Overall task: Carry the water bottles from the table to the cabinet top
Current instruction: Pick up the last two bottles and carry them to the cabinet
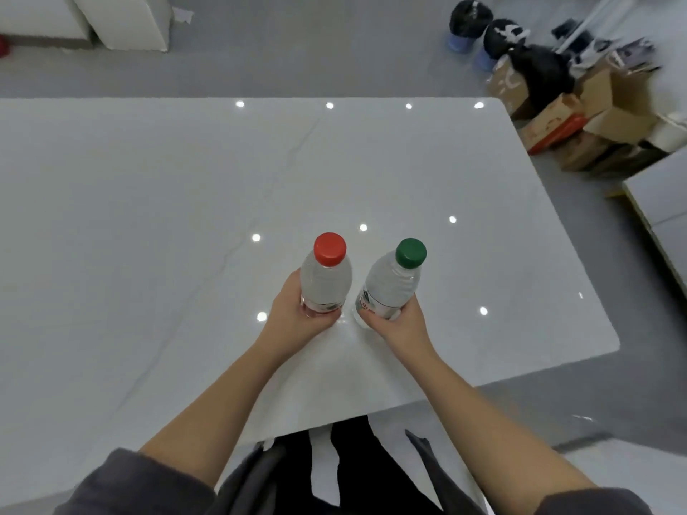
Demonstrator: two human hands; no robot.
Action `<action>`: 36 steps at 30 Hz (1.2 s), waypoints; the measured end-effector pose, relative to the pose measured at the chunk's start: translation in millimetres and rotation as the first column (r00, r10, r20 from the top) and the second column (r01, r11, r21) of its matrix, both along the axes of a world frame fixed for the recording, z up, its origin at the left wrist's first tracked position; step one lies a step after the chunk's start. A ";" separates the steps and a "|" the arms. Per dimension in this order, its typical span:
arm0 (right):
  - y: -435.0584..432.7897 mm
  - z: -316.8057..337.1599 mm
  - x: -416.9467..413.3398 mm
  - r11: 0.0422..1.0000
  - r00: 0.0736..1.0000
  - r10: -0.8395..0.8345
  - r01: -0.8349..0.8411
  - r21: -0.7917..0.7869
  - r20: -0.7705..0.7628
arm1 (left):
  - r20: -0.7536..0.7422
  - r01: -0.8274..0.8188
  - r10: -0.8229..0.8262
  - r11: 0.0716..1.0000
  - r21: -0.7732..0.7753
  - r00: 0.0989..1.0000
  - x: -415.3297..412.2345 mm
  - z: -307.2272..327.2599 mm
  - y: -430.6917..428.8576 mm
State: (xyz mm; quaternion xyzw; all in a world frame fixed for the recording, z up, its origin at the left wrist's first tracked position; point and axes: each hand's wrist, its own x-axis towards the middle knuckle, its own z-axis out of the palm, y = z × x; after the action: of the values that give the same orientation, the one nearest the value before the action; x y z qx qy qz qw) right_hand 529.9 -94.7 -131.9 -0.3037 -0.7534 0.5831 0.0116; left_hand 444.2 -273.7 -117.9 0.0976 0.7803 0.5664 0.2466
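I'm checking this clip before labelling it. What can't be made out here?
- Head view: the left hand and right hand cover the bases of the red-capped bottle and green-capped bottle; lifted or resting on the table, unclear.
- Green-capped bottle's label: too small to read.
- The boxes at right: blurred, cut by the edge.

Bare forearms (208, 403) rising from the lower corners to mid-frame, grey sleeves (130, 485) at the elbows, left hand (297, 314) wrapped round the red-cap bottle (326, 282), right hand (400, 324) gripping the green-cap bottle (390, 286), hands near, apart
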 end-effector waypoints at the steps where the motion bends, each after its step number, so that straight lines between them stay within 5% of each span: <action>1: -0.6 2.1 12.8 0.999 0.999 -0.040 0.040 0.000 -0.004 | -0.003 0.036 -0.036 0.999 0.008 0.999 6.3 4.8 4.7; 7: 2.0 20.4 84.3 0.941 0.939 -0.339 0.339 -0.008 -0.053 | -0.019 0.243 -0.243 0.969 0.043 0.970 50.8 18.5 41.2; 17: 41.3 45.9 232.0 0.693 0.688 -0.717 0.721 -0.005 -0.115 | -0.020 0.543 -0.545 0.832 0.114 0.838 160.9 41.4 143.3; 36: 189.0 76.1 337.1 0.257 0.249 -0.950 0.966 -0.016 -0.187 | -0.115 0.837 -0.838 0.504 0.212 0.533 251.7 76.7 365.6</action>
State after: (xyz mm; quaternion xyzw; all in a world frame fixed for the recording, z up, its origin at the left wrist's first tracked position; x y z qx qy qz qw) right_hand 866.9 94.4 -55.8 -0.6506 -0.4385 0.4385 0.4384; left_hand 695.9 91.9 -41.2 0.4907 0.5604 0.4669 0.4766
